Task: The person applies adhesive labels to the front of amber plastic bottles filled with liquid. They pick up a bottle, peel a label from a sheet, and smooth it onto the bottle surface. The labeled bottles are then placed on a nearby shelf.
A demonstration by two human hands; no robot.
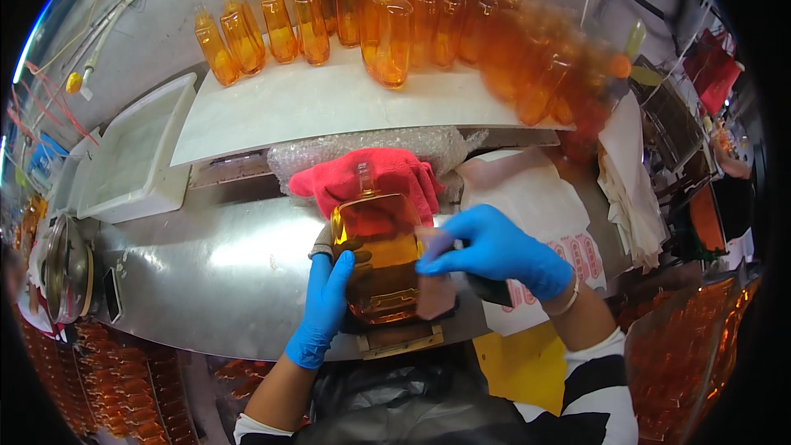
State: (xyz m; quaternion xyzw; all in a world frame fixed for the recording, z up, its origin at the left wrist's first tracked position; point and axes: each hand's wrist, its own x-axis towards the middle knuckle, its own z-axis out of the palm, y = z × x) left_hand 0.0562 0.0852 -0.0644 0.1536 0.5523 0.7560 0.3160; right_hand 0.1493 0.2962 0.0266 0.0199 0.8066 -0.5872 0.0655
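Bottle [381, 251] lies between left hand [324, 305] and right hand [494, 249], both touching.

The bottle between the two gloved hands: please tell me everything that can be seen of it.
The bottle is clear, flat-sided and broad, glass by its look, filled with amber liquid, with a short narrow neck pointing away from the person. It lies tilted over a small fixture at the near edge of the metal table, in front of a red cloth. The left hand, in a blue glove, grips its left side. The right hand, also gloved, presses a pinkish label against its right side.
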